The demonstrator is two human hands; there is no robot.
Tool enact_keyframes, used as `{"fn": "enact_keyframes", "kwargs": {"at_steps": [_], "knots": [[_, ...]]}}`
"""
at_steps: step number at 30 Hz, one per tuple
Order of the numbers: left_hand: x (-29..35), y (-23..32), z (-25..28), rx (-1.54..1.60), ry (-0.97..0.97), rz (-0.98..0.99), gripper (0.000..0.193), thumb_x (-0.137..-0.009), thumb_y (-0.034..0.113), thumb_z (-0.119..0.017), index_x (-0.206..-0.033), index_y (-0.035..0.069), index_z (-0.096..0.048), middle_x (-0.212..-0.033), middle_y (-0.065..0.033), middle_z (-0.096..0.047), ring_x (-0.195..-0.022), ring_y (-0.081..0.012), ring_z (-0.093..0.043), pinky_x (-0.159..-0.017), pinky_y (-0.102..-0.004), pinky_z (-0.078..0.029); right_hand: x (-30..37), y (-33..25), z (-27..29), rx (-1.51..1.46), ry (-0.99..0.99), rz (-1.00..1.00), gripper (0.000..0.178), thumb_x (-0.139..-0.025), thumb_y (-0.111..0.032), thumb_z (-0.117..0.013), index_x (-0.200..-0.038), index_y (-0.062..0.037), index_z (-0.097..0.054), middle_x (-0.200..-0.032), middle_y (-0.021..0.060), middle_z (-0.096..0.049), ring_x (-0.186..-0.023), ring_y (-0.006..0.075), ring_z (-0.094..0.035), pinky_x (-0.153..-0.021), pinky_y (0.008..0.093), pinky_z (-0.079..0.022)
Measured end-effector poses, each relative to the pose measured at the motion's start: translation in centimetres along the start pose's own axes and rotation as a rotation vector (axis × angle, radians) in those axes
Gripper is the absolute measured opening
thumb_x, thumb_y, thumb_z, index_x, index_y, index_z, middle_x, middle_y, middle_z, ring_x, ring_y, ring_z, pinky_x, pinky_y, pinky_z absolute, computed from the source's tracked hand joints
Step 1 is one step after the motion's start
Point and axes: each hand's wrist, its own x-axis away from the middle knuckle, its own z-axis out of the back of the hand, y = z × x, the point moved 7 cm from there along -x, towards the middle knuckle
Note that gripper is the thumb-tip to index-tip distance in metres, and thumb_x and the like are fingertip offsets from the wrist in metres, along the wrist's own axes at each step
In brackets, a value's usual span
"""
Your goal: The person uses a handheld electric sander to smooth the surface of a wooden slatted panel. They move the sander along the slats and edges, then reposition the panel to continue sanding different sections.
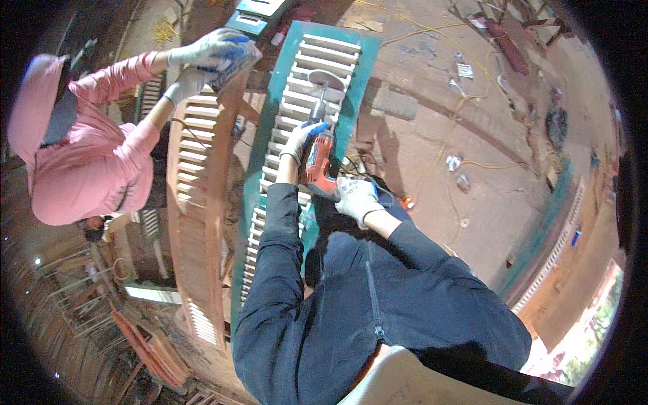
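Note:
A red-orange power drill [319, 164] with a round sanding disc [328, 79] on its long shaft lies across the shutter in front of me. My left hand [298, 140], in a white glove with blue fingertips, is wrapped round the drill's front end. At the back end, my right hand [358, 198], also gloved, closes on the handle; some of its fingers are hidden. Under the disc is a louvered shutter [361, 75] with a green frame and pale slats. The disc is over the slats near the far end; I cannot tell whether it touches them.
On the left, a co-worker in pink [94, 162] leans over a brown louvered shutter [196, 246], gloved hands on a greyish object [236, 64]. Yellow cords [459, 111] and scraps lie on the floor at right. Another green-edged shutter [540, 233] stands far right.

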Motion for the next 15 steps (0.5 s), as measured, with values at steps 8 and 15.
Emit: {"fn": "enact_keyframes", "kwargs": {"at_steps": [8, 15], "knots": [[-2.1, 3.7, 8.2, -0.133, 0.123, -0.012, 0.025, -0.08, 0.026, -0.06, -0.095, 0.007, -0.065, -0.083, -0.0006, -0.062, -0.074, -0.0104, -0.055, -0.069, -0.0256, -0.044, -6.6, -5.6, -0.8, -0.17, -0.007, 0.128, 0.031, -0.07, -0.022, -0.061, -0.092, -0.0036, -0.051, -0.083, 0.0167, -0.063, -0.078, 0.0327, -0.062, -0.066, 0.0404, -0.049], [-1.9, 5.5, 7.0, -0.528, -0.056, -0.05, 0.031, -0.077, 0.032, -0.061, -0.091, 0.005, -0.067, -0.088, -0.0032, -0.064, -0.079, -0.0118, -0.056, -0.074, -0.0254, -0.042, -5.2, -8.9, -0.3, -0.322, -0.1, 0.051, 0.032, -0.074, -0.021, -0.052, -0.098, 0.0006, -0.049, -0.089, 0.022, -0.061, -0.081, 0.0332, -0.063, -0.069, 0.0408, -0.049]]}}
